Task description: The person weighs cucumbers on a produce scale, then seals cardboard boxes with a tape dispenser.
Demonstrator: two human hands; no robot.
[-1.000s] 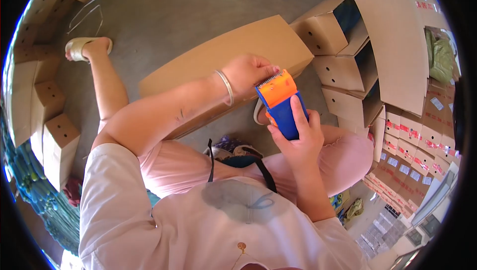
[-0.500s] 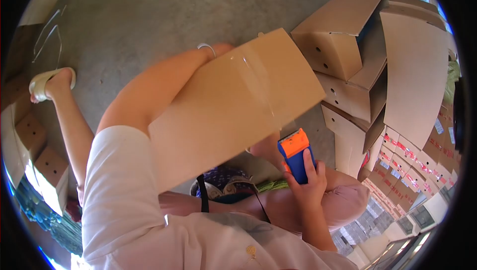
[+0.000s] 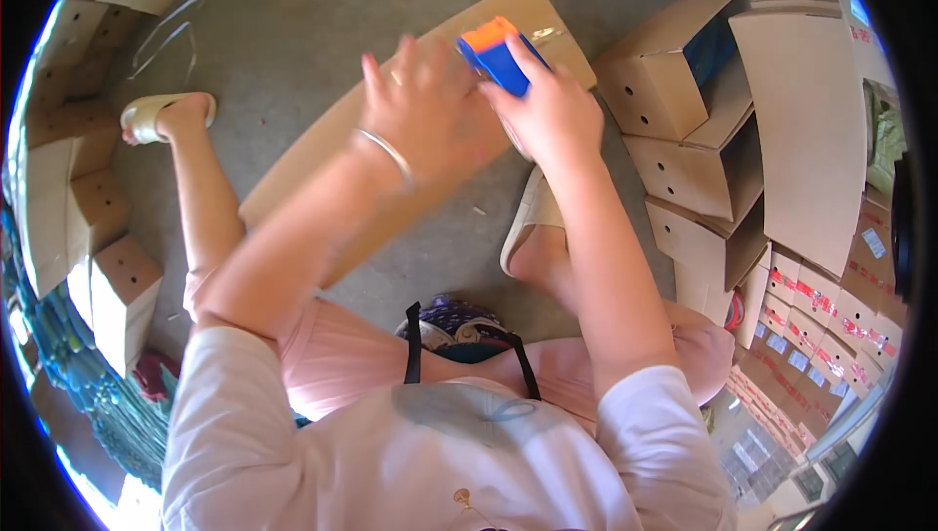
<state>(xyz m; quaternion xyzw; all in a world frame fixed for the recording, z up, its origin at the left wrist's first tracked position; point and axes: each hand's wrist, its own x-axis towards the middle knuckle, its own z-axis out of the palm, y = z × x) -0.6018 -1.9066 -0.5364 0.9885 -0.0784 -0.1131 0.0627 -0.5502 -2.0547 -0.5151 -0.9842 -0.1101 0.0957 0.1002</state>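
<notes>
A brown cardboard box (image 3: 318,160) lies on the floor in front of me, set at a slant between my feet. My right hand (image 3: 557,126) is wrapped round a blue and orange tape dispenser (image 3: 513,70), held over the far right part of the box. Close beside it, my left hand (image 3: 425,111) hovers over the box, smeared by motion, with fingers spread and nothing seen in them. A silver bangle is on that wrist. Whether the dispenser touches the box is hard to make out. Shiny tape shows near the box's far right end.
Open cardboard boxes (image 3: 674,174) are stacked on the right, with a tall cardboard panel (image 3: 801,140) beside them. Printed cartons (image 3: 821,306) stand farther right. More boxes (image 3: 122,277) and a teal bundle (image 3: 98,414) are at left. My sandalled feet flank the box.
My right hand has carried the tape dispenser from near my knee up over the box's far end. My left hand has come from behind the box to above it. The box now lies lower and farther away.
</notes>
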